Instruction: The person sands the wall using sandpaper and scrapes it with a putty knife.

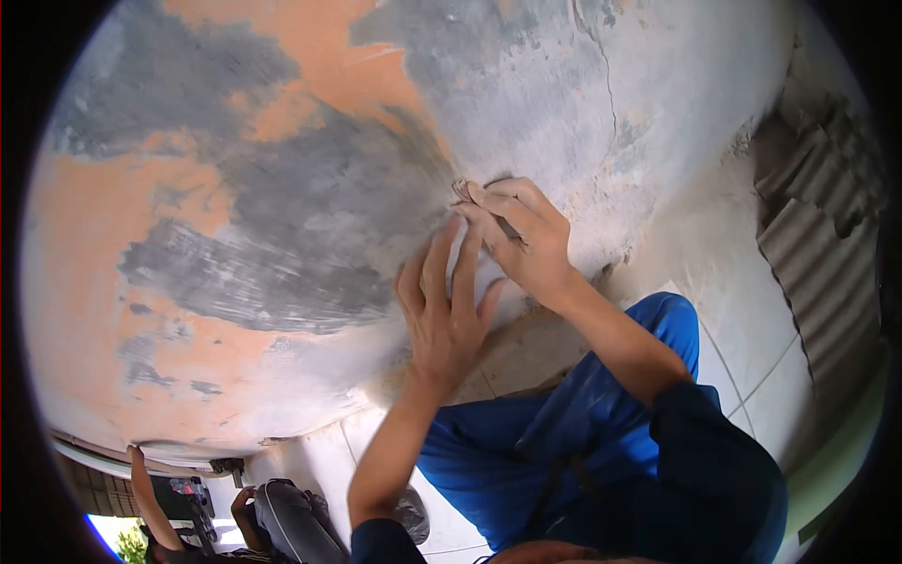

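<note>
A wall (310,197) in front of me is patchy with orange paint, dark grey smears and pale filler. My right hand (526,235) is closed in a pinch on a small brownish folded piece, which looks like sandpaper (461,191), held against the wall; most of it is hidden by the fingers. Just below and to the left, my left hand (442,315) is open, its fingers stretched out along the wall. Its fingertips come close to the right hand's, and whether they touch is unclear. Nothing shows in the left hand.
A crack (611,89) runs down the upper wall. Corrugated sheets (822,235) stand at the right, beside white floor tiles (761,348). At the lower left another person's arm (150,498) reaches to the wall. Near it lies a dark grey bag-like thing (287,522).
</note>
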Action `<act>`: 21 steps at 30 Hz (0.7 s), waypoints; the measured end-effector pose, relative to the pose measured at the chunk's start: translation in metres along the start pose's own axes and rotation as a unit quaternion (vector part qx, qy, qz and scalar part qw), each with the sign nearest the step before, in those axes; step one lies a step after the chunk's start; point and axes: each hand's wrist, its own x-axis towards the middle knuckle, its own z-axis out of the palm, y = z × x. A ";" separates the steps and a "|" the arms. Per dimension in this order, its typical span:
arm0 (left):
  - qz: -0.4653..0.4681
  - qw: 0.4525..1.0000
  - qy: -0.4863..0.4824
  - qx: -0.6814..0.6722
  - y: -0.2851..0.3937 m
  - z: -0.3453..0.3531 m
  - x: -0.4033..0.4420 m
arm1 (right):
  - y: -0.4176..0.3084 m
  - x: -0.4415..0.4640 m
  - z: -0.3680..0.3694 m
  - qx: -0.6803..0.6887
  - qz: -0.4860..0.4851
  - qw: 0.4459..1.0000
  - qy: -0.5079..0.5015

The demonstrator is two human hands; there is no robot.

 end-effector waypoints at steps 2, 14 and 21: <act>0.046 0.995 0.037 0.077 -0.013 0.009 0.015 | -0.006 -0.001 -0.008 -0.010 0.040 0.999 -0.029; 0.147 0.972 0.054 0.175 -0.045 0.022 0.035 | 0.003 -0.023 -0.039 0.061 0.108 0.991 -0.054; 0.154 0.965 0.107 0.183 -0.058 -0.021 0.106 | 0.020 -0.070 -0.045 0.122 0.205 0.953 -0.188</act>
